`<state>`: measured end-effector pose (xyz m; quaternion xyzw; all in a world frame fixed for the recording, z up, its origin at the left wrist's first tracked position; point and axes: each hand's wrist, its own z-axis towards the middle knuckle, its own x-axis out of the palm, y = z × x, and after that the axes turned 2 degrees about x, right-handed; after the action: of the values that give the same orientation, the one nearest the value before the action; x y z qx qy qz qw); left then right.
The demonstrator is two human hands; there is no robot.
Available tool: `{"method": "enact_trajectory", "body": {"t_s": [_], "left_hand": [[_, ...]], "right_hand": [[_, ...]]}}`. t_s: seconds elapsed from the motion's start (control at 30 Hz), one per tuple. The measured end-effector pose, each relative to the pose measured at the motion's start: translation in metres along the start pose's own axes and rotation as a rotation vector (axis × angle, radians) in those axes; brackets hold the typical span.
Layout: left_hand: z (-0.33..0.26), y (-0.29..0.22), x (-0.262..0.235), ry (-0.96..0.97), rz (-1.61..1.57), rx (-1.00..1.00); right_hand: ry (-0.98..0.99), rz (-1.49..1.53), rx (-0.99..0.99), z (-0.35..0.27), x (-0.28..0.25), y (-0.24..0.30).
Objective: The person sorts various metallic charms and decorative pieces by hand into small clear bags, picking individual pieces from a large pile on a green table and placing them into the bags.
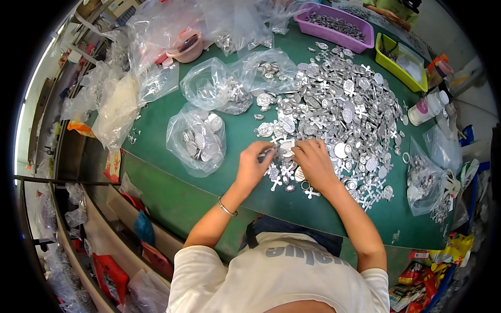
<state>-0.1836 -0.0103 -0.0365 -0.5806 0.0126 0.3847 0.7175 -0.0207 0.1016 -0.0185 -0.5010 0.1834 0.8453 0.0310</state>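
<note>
We see both hands meet at the near edge of a heap of silver metal charms (334,104) on the green worktop (240,130). The left hand (254,166) pinches a small silver piece (270,152) between its fingertips; the right hand (314,163) lies curled beside it, its grip hidden. A clear bag of charms (198,138) sits to the left.

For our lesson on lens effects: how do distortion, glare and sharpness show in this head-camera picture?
Head view: fisheye bends the green table edge and leaves a black rim; clear plastic bags glare under bright light; the pile of silver metal pieces glints; left hand and right hand look sharp.
</note>
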Motion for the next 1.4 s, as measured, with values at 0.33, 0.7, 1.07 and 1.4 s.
{"method": "enact_trajectory", "body": {"t_s": [0.33,0.7,1.07,1.4], "left_hand": [[0.005,-0.001,-0.008,0.025,-0.34,-0.351],[0.011,-0.027,0.001,0.263,0.351,0.054],[0.024,-0.007,-0.017,-0.021,-1.515,-0.608],[0.016,-0.023,-0.022,0.118,0.395,-0.211]], "right_hand": [[-0.452,1.689,0.838,0.001,-0.023,-0.001],[0.05,0.011,0.303,0.005,-0.008,0.015],[-0.388,2.051,0.905,0.002,-0.024,-0.012],[-0.052,0.155,0.54,0.011,-0.004,-0.008]]}}
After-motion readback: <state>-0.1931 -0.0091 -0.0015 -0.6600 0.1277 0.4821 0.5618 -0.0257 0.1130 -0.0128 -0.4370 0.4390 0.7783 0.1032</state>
